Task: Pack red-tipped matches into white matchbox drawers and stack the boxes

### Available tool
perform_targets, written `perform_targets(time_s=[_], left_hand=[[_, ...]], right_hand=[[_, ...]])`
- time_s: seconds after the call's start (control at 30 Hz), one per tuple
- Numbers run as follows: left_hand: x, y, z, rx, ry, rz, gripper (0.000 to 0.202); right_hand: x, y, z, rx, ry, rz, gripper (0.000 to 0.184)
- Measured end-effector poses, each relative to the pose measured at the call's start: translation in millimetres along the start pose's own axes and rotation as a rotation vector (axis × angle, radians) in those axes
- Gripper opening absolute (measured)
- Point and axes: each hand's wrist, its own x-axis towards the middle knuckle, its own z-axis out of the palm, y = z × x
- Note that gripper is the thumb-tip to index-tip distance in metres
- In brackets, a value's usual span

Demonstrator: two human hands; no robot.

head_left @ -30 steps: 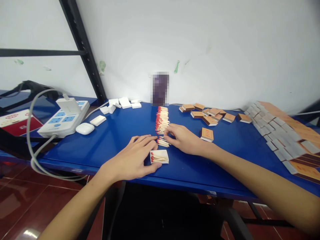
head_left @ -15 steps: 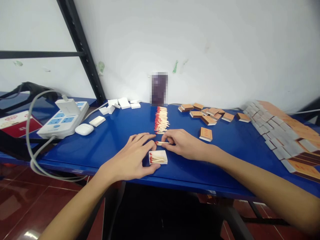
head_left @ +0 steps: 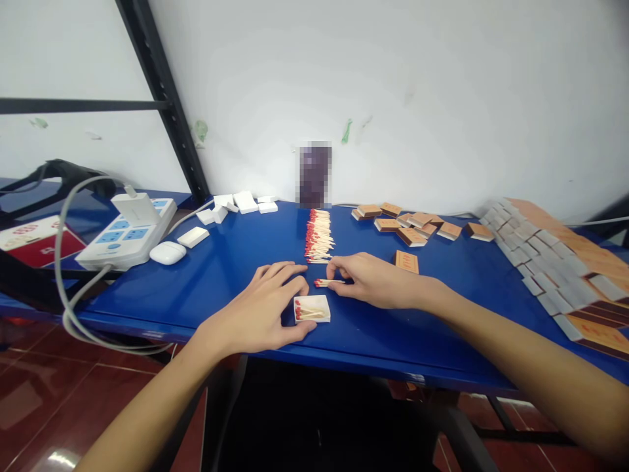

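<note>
A white matchbox tray (head_left: 320, 307) lies near the table's front edge with several red-headed matches (head_left: 308, 310) inside. My left hand (head_left: 268, 307) steadies it, thumb at the near side and index finger at the far side, the other fingers resting on the table. Just behind the tray, my right hand (head_left: 361, 278) pinches a few matches (head_left: 323, 283) between thumb and fingers, their red heads pointing left. Beyond both hands a long pile of matches (head_left: 319, 236) runs back toward the wall, heads to the left.
Several white trays (head_left: 246, 202) sit at the back left, near a white earbud case (head_left: 168, 253) and a power strip (head_left: 132, 229) with cables. Orange matchbox covers (head_left: 415, 223) are scattered at the back right, one (head_left: 407, 261) beside my right wrist. Stacked covers (head_left: 555, 262) fill the far right.
My right hand has shifted slightly to the right with the pinched matches, away from my left fingertips. My left hand keeps its hold on the tray.
</note>
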Motion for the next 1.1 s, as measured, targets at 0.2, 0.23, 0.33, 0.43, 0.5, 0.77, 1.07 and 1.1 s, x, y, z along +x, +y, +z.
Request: perform_targets(time_s=[0.2, 0.23, 0.33, 0.43, 0.5, 0.77, 1.07, 1.1], left_hand=[[0, 0, 0.4, -0.001, -0.008, -0.001, 0.027], [0, 0, 0.6, -0.001, -0.009, -0.003, 0.027], [0, -1, 1.2, -0.004, -0.007, -0.011, 0.028], [0, -1, 1.3, 0.003, -0.002, -0.011, 0.030], [0, -1, 1.2, 0.009, -0.004, -0.008, 0.033], [0, 0, 0.5, 0.008, 0.015, 0.014, 0.034], [0, 2, -2.0, -0.038, 0.012, -0.005, 0.028], [0, 2, -2.7, -0.047, 0.018, -0.006, 0.026]], right_hand=[[0, -2, 1, 0.026, 0.005, 0.007, 0.018], [0, -2, 1, 0.026, 0.004, 0.007, 0.019], [0, -3, 0, 0.039, 0.023, -0.014, 0.021], [-3, -10, 1, 0.083, 0.043, -0.087, 0.017], [-5, -17, 4, 0.109, 0.036, -0.142, 0.012], [-7, -33, 19, 0.058, 0.057, -0.153, 0.006], [-12, -9, -2, 0.007, 0.216, -0.118, 0.021], [-12, -3, -5, -0.008, 0.178, -0.101, 0.021]])
